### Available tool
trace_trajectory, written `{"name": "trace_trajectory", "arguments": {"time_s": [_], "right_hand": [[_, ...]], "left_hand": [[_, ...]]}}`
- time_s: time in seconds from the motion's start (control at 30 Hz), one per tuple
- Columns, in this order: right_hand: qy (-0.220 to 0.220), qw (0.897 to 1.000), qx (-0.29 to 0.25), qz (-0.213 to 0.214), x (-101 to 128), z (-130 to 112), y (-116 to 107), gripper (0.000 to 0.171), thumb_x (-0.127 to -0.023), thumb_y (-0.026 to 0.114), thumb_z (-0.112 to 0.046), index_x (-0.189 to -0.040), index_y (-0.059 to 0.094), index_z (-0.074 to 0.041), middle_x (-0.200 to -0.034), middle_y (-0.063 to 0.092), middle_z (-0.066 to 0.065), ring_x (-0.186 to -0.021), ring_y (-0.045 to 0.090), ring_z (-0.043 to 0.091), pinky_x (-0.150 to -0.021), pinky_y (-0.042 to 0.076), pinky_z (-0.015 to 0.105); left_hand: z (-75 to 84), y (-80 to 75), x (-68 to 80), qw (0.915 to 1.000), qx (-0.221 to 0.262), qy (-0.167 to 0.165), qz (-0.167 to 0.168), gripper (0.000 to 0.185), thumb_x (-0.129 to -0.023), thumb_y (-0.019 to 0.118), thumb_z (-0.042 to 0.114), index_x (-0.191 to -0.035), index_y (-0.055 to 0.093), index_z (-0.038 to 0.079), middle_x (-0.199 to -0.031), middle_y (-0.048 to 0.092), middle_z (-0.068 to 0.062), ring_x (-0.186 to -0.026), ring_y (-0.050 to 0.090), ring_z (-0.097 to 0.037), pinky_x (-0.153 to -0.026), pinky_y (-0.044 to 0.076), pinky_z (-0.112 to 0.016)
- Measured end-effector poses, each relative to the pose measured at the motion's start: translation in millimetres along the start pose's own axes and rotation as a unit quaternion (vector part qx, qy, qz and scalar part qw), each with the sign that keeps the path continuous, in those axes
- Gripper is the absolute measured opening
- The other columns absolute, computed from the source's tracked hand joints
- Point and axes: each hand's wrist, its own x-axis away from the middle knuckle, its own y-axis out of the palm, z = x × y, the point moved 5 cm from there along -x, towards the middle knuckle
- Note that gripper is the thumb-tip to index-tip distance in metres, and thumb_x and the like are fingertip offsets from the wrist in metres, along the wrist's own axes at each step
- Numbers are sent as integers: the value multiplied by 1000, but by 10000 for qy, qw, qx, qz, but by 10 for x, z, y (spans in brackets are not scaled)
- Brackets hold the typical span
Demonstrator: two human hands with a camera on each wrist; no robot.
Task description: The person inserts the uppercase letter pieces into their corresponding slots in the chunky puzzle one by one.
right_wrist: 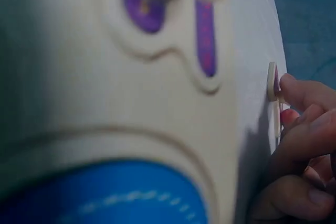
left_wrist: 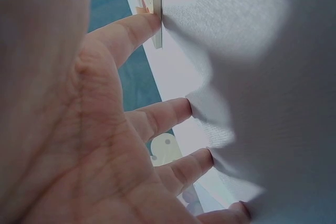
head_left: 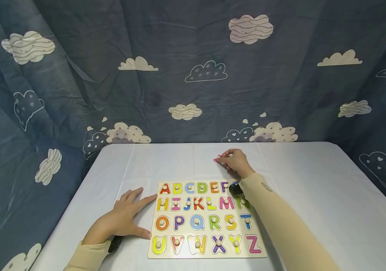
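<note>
A wooden alphabet puzzle board [head_left: 206,255] lies on the white-clothed table, its coloured letters fitted with small pegs. My left hand [head_left: 125,216] lies flat on the cloth at the board's left side, with fingers straight and the forefinger and thumb against its edge. The left wrist view shows the left fingertips [left_wrist: 181,109] pressing the cloth and the thumb at the board's edge [left_wrist: 156,3]. My right hand [head_left: 235,161] reaches past the board's far edge and pinches a flat pink piece [head_left: 217,160] on the table. The right wrist view shows the piece [right_wrist: 272,82] edge-on between curled fingers [right_wrist: 304,129].
A blue curtain with cloud prints [head_left: 193,75] hangs close behind and beside the table. White cloth [head_left: 315,188] stretches to the right of the board. A black wrist camera [head_left: 236,189] on my right forearm covers the board's top right corner.
</note>
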Motion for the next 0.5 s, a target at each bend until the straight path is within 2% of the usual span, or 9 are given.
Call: {"name": "trace_trajectory", "arguments": {"time_s": [0.27, 0.5], "right_hand": [[-282, 9964, 756, 241, 50, -139, 34, 23, -92, 86, -25, -92, 74, -5, -59, 61, -4, -51, 53, 8, -53, 42, 23], [-416, 9967, 685, 91, 65, -144, -60, 20, -92, 84, -21, -92, 78, -1, -66, 64, -3, -55, 55, 8, -55, 44, 23]], "left_hand": [[-2, 14, -2, 10000, 72, -24, -52, 118, -61, 99, 61, -162, 49, 28, -171, 31, -29, -154, 24, -67, -111, 23, -92], [-23, 16, -9, 10000, 20, -35, 3, 119, -60, 99, 62, -162, 48, 29, -171, 31, -29, -154, 24, -67, -111, 23, -92]]}}
